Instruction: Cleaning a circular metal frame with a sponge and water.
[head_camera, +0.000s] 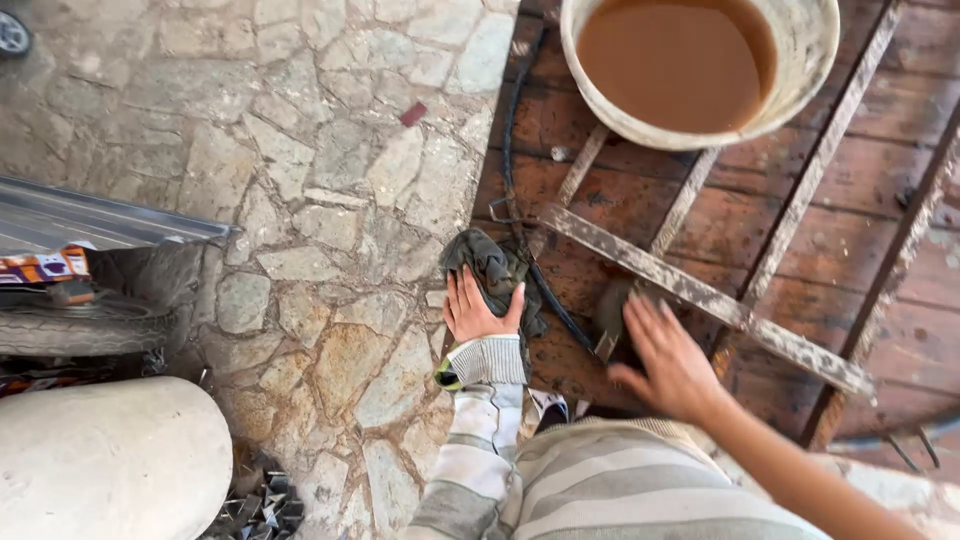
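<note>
Left hand (478, 312) pinned grey rag (492, 268) flat at wooden platform (860, 180) edge, fingers splayed; right hand (672, 362) open, hovering near metal bar (700, 295).

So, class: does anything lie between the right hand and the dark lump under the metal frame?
Nothing visible does: the right hand reaches straight at the dark lump, its blurred fingers at its edge, below the diagonal metal bar.

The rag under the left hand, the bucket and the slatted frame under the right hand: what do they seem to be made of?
The rag looks like soft woven cloth, dark grey and crumpled into folds. The bucket seems plastic or metal, with a pale, crusted rim; it holds brown liquid. The frame looks like reddish wooden planks crossed by grey, residue-caked bars, perhaps metal. The left hand presses the rag; the right hand hovers, blurred.
</note>
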